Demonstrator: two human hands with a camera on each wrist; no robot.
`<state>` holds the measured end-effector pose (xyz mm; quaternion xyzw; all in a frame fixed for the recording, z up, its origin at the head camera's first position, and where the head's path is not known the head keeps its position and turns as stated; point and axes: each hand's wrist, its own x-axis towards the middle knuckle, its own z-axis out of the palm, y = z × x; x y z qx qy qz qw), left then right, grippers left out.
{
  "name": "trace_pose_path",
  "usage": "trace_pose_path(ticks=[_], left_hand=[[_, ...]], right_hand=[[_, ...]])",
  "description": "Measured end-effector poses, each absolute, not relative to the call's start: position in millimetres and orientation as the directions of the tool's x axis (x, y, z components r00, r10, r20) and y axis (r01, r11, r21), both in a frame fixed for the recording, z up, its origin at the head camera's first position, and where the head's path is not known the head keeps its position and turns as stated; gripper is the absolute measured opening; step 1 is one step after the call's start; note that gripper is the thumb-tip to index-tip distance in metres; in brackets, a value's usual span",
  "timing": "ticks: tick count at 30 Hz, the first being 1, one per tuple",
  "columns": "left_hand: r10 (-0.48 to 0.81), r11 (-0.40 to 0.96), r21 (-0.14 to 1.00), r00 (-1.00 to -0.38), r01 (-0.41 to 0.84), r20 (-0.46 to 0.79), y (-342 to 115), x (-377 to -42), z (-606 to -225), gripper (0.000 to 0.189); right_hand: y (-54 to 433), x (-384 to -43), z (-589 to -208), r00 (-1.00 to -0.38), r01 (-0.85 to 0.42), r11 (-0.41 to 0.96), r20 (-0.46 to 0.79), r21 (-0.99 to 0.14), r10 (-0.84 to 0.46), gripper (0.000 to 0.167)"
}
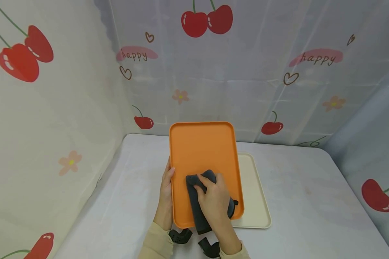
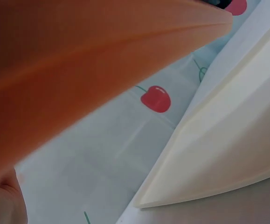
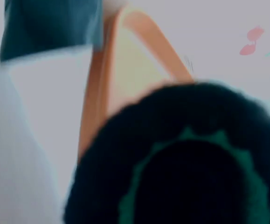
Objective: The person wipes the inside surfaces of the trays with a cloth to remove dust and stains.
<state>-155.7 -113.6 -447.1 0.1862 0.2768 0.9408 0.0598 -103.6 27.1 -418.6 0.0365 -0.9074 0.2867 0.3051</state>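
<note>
An orange rectangular tray (image 1: 202, 151) is raised above the table, its long side running away from me; its underside fills the upper part of the left wrist view. My left hand (image 1: 164, 198) grips its left edge, thumb at the rim, with the other fingers mostly hidden behind it. On the tray's lower half, my right hand (image 1: 217, 201) holds a bunched dark grey cloth (image 1: 196, 205) against the surface. One end of the cloth hangs past the near rim. In the right wrist view, a dark rounded shape covers much of the picture, and part of the cloth (image 3: 51, 28) shows at upper left.
A cream tray (image 1: 254, 194) lies on the white table (image 1: 298, 187), partly behind the orange one. Cherry-printed curtains (image 1: 227, 79) enclose the table at the back and sides. Black devices (image 1: 180, 236) sit at both wrists.
</note>
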Motion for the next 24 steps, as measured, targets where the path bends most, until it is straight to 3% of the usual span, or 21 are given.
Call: trace_pose_path(ticks=[11, 19, 24], left_hand=[[0.208, -0.825, 0.563, -0.946, -0.033, 0.249, -115.0, -153.7, -445.4, 0.055], [0.23, -0.874, 0.484, -0.906, -0.032, 0.356, -117.6, -154.4, -446.9, 0.055], [0.228, -0.861, 0.507, -0.921, -0.039, 0.315, -116.0, -154.3, -446.1, 0.055]], right_hand=[[65.0, -109.8, -427.0, -0.816, -0.128, 0.816, 0.528, -0.564, 0.237, 0.034], [97.4, -112.5, -435.9, -0.801, -0.004, 0.807, 0.485, -0.591, 0.351, 0.033], [105.8, -112.8, -439.8, -0.796, 0.015, 0.802, 0.479, -0.597, 0.371, 0.034]])
